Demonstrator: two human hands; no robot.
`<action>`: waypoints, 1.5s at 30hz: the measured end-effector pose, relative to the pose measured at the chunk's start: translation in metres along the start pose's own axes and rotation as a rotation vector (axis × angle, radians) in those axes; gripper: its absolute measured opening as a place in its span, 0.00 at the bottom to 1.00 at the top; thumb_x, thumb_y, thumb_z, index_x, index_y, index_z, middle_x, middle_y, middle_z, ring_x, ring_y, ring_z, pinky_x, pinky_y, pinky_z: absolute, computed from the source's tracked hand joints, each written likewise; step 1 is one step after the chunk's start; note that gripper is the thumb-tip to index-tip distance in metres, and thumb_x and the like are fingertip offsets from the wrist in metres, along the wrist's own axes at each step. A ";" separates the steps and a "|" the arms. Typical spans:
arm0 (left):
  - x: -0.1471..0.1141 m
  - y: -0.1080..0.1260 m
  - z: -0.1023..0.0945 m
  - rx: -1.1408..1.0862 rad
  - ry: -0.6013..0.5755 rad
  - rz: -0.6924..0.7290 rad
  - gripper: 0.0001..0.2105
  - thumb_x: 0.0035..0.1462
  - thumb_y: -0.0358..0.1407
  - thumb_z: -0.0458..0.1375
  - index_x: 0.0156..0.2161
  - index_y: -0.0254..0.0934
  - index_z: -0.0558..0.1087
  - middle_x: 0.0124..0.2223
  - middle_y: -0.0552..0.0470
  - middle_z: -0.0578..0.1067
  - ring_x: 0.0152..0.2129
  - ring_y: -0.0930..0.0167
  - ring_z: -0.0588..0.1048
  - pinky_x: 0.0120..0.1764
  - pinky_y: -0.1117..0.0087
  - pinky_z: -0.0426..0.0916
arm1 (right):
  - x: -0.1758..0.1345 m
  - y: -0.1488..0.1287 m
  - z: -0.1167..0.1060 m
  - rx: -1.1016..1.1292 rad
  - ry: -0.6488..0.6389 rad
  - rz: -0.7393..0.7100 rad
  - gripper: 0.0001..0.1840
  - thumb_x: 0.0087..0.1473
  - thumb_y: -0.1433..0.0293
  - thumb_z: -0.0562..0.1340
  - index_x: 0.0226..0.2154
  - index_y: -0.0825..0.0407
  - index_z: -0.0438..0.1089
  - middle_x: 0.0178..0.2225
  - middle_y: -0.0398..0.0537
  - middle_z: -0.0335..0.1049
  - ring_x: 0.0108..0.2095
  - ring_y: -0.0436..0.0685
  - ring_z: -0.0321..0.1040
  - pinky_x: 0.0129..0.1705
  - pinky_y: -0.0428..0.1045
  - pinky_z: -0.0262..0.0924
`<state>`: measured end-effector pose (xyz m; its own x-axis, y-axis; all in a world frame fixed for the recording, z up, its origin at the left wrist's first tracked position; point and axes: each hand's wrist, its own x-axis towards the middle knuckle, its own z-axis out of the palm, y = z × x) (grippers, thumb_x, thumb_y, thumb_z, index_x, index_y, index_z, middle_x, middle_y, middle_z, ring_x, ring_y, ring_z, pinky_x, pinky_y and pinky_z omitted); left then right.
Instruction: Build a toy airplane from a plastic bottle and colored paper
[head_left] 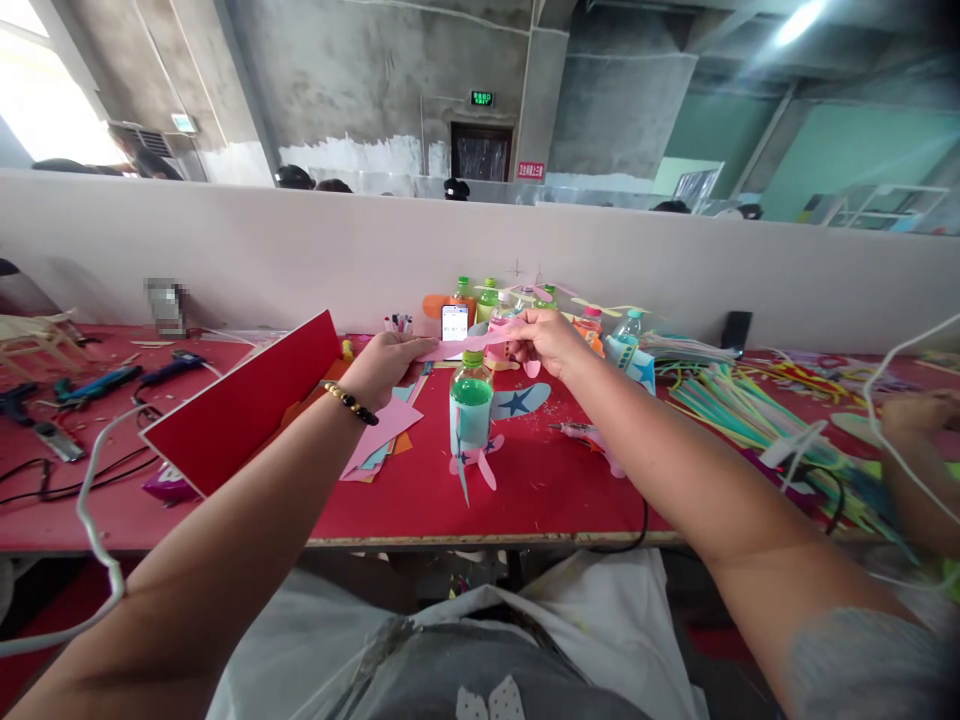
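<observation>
A strip of pink paper (474,341) is stretched between my two hands, just above and behind the green-capped bottle. My left hand (390,362), with a bead bracelet at the wrist, pinches its left end. At the other end, my right hand (546,340) grips the paper with bent fingers. Upright below the strip stands the bottle (472,410), wrapped in pale blue paper, with green showing near its top. Pink and blue paper blades (486,470) sit low on its front. A blue paper wing with a dark star (520,401) reaches out to its right.
Sheets of coloured paper (386,435) and a red board (247,405) lie left. Several decorated bottles (631,325) and a lit phone (454,325) stand behind. Scissors (577,430), pipe cleaners (727,415) and another person's arm (919,450) are right. Glue guns (172,367) with cables lie far left.
</observation>
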<state>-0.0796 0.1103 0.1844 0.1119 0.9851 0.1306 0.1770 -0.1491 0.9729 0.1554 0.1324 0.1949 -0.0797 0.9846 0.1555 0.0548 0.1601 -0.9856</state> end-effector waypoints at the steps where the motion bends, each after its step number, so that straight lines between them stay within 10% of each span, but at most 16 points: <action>1: 0.000 -0.001 0.000 0.003 -0.004 -0.003 0.18 0.53 0.37 0.59 0.17 0.36 0.59 0.13 0.58 0.59 0.11 0.80 0.55 0.17 0.76 0.47 | 0.001 0.000 0.000 -0.005 -0.003 0.001 0.12 0.47 0.79 0.66 0.20 0.53 0.63 0.14 0.42 0.67 0.13 0.46 0.61 0.15 0.41 0.55; 28: 0.001 -0.011 0.000 0.064 -0.012 -0.033 0.17 0.53 0.38 0.59 0.18 0.36 0.62 0.15 0.58 0.60 0.12 0.80 0.56 0.17 0.76 0.50 | 0.010 0.017 -0.001 -0.071 -0.028 0.068 0.09 0.45 0.78 0.66 0.22 0.54 0.66 0.13 0.41 0.68 0.11 0.48 0.61 0.11 0.40 0.51; 34: 0.001 -0.008 -0.009 0.132 0.027 -0.101 0.24 0.51 0.57 0.56 0.22 0.36 0.65 0.18 0.53 0.67 0.15 0.76 0.63 0.18 0.75 0.54 | 0.007 0.011 -0.009 -0.126 -0.058 0.106 0.12 0.55 0.62 0.65 0.30 0.54 0.66 0.17 0.45 0.71 0.14 0.51 0.67 0.13 0.42 0.55; 39: 0.001 -0.015 -0.026 0.131 0.113 -0.089 0.28 0.50 0.64 0.50 0.29 0.36 0.68 0.21 0.53 0.70 0.17 0.74 0.66 0.19 0.75 0.56 | 0.001 0.010 -0.026 -0.304 0.099 -0.017 0.28 0.55 0.43 0.57 0.38 0.52 0.64 0.15 0.41 0.68 0.12 0.51 0.64 0.11 0.41 0.49; 45: -0.013 -0.040 -0.052 -0.093 0.265 -0.099 0.26 0.52 0.63 0.49 0.32 0.39 0.64 0.21 0.57 0.67 0.15 0.76 0.63 0.18 0.75 0.55 | -0.043 0.024 -0.051 -0.203 0.336 -0.306 0.27 0.57 0.44 0.54 0.39 0.51 0.65 0.15 0.37 0.65 0.10 0.46 0.58 0.13 0.40 0.48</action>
<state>-0.1392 0.1078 0.1538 -0.1633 0.9843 0.0676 0.0825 -0.0547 0.9951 0.2104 0.0975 0.1684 0.2010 0.8531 0.4814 0.2747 0.4227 -0.8636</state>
